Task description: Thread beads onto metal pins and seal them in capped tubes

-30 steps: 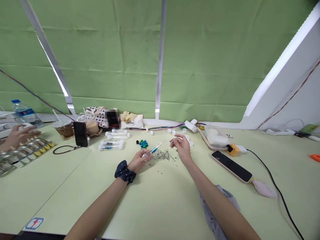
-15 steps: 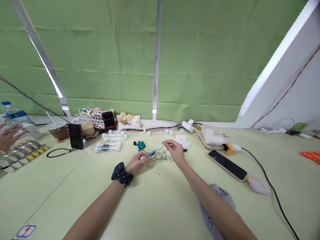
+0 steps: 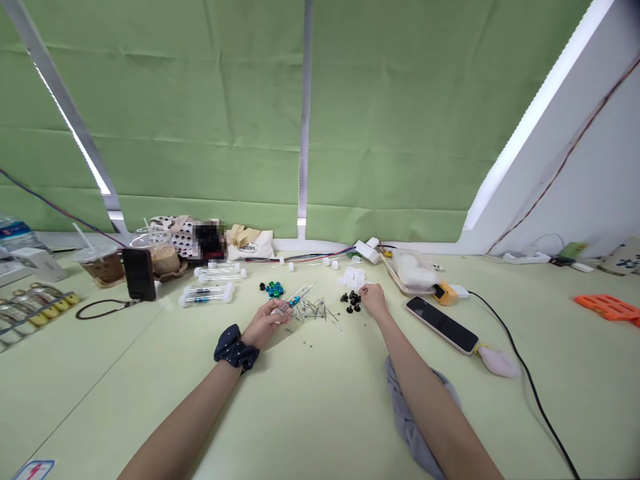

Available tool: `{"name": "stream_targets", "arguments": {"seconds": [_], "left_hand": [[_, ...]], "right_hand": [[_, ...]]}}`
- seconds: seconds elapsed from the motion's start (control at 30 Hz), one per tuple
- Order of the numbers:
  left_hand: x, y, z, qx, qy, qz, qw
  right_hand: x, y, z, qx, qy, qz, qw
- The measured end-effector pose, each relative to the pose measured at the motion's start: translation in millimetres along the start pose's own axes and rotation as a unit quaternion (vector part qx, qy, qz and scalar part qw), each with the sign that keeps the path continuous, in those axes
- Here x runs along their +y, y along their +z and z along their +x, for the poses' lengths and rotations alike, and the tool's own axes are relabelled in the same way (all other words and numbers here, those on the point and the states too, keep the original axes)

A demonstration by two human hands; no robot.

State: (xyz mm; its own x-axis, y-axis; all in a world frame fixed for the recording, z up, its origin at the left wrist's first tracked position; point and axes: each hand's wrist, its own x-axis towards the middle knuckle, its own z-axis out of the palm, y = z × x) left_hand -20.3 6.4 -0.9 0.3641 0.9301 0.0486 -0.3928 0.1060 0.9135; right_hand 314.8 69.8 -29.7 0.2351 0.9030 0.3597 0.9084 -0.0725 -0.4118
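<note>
My left hand (image 3: 265, 324) is closed around a clear tube (image 3: 303, 291) tilted up to the right, with blue pieces (image 3: 295, 301) and thin metal rods inside. Its near end has a white cap, partly covered by my fingers. Beside it lies a loose heap of metal pins (image 3: 316, 309). My right hand (image 3: 375, 301) has its fingers curled together at the right edge of a pile of white caps (image 3: 351, 277); whatever they pinch is hidden. Small black pieces (image 3: 353, 302) lie just left of that hand. Blue and green pieces (image 3: 275, 289) form a cluster behind my left hand.
Capped tubes (image 3: 206, 294) lie at the left, near an upright phone (image 3: 139, 274) and drink cups (image 3: 103, 263). On the right are a plastic-wrapped tray (image 3: 413, 272), another phone (image 3: 443, 324), a black cable (image 3: 520, 360) and grey cloth (image 3: 410, 427).
My right hand has left the tube's upper end and moved right to the white caps, uncovering the black pieces. My left hand still holds the tube. The view has shifted slightly right.
</note>
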Motion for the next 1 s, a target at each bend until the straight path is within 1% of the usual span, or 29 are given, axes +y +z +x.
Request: {"name": "stream_targets", "arguments": {"seconds": [0.1, 0.23, 0.27, 0.33, 0.4, 0.43, 0.47, 0.5, 0.53, 0.57, 0.63, 0.7, 0.73, 0.77, 0.83, 1.0], "left_hand": [[0.1, 0.3, -0.2, 0.010, 0.001, -0.003, 1.000], [0.3, 0.5, -0.8, 0.008, 0.000, -0.002, 1.000], [0.2, 0.4, -0.9, 0.008, 0.000, -0.001, 1.000], [-0.1, -0.1, -1.0, 0.010, 0.002, 0.001, 1.000], [-0.5, -0.7, -1.1, 0.012, 0.003, 0.003, 1.000], [-0.5, -0.8, -1.1, 0.012, 0.003, 0.003, 1.000], [-0.5, -0.7, -1.1, 0.011, 0.003, 0.003, 1.000], [-0.2, -0.4, -1.1, 0.010, 0.004, 0.002, 1.000], [0.3, 0.2, -1.1, 0.008, 0.004, 0.000, 1.000], [0.9, 0.9, -1.1, 0.006, 0.003, -0.003, 1.000], [2.4, 2.5, -1.0, -0.002, 0.002, -0.011, 1.000], [3.5, 4.0, -1.0, -0.013, -0.005, -0.018, 1.000], [3.8, 4.5, -1.0, -0.018, -0.010, -0.021, 1.000], [3.9, 4.9, -1.0, -0.023, -0.016, -0.024, 0.999], [3.9, 5.3, -1.2, -0.030, -0.024, -0.030, 0.999], [5.5, 7.7, -3.6, -0.038, -0.042, -0.030, 0.998]], "right_hand": [[0.6, 3.4, 1.5, -0.013, 0.014, 0.011, 1.000], [-2.0, 0.5, -2.3, -0.010, 0.034, 0.032, 0.999], [-3.7, -1.4, -3.4, 0.000, 0.041, 0.041, 0.998], [-9.6, -6.6, -4.6, 0.041, 0.044, 0.071, 0.996], [-20.3, -13.5, -5.2, 0.089, 0.016, 0.138, 0.986], [-27.4, -17.3, -5.9, 0.100, -0.013, 0.187, 0.977], [-35.5, -21.0, -7.0, 0.096, -0.043, 0.244, 0.964], [-44.2, -24.7, -8.8, 0.086, -0.066, 0.299, 0.948], [-53.2, -28.1, -11.2, 0.061, -0.080, 0.350, 0.931], [-61.9, -31.2, -14.1, 0.026, -0.084, 0.397, 0.913], [-77.2, -36.3, -20.7, -0.069, -0.090, 0.488, 0.866], [-87.9, -39.7, -26.7, -0.149, -0.102, 0.534, 0.826], [-91.5, -40.7, -29.3, -0.179, -0.107, 0.543, 0.813], [-94.2, -41.4, -31.5, -0.202, -0.110, 0.545, 0.806], [-97.7, -42.1, -35.1, -0.233, -0.116, 0.539, 0.801], [-104.9, -44.3, -42.6, -0.270, -0.148, 0.532, 0.789]]}}
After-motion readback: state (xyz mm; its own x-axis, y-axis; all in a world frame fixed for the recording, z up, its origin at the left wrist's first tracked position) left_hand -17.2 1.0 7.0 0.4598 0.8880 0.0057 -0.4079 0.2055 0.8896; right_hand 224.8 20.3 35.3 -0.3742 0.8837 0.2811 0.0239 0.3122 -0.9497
